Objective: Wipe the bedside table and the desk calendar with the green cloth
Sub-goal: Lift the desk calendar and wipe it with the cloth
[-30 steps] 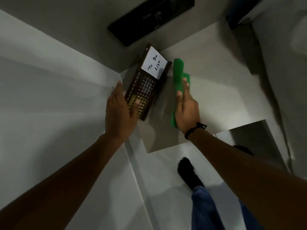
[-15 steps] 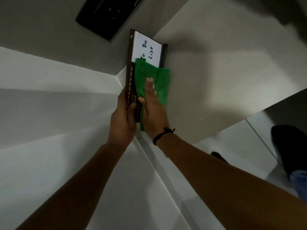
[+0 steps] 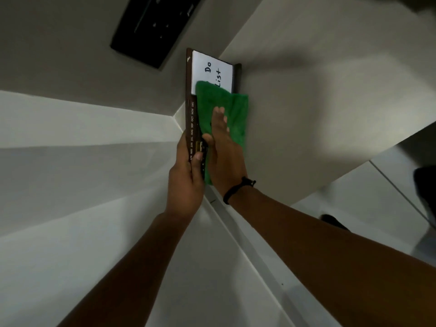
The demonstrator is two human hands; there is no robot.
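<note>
Pressing flat on the green cloth point(image 3: 224, 119), the right hand point(image 3: 224, 156) lies with its fingers point(image 3: 218, 116) stretched out and together, palm down, so it grips nothing and only holds the cloth against the face of the desk calendar point(image 3: 192, 119). The cloth covers most of the calendar's front and hangs a little past its right edge, over the bedside table point(image 3: 318, 102) top.

The left hand point(image 3: 186, 175) grips the calendar's near left edge, thumb laid on the front strip and the other fingers curled behind the frame. The calendar is dark brown and stands at the table's left rear corner, close to the wall; whether its base rests on the table or is lifted clear cannot be told from this angle.

Along the brown strip on the left runs a column of small pale month names, readable as APR, MAY, JUN, JUL, AUG, SEP, OCT, NOV, DEC; anything lower is hidden under the thumb. A small gold marker point(image 3: 199, 146) sits on that strip beside JUN or JUL. Above the cloth a white card point(image 3: 212, 69) bears handwritten black letters "Do" and "List", with the start of the first line hidden by the cloth.

A black band point(image 3: 238, 187) circles the right wrist. On the wall above hangs a black panel point(image 3: 155, 27), its markings too blurred to read. A dark shoe point(image 3: 424, 185) shows on the pale floor at the right edge.
</note>
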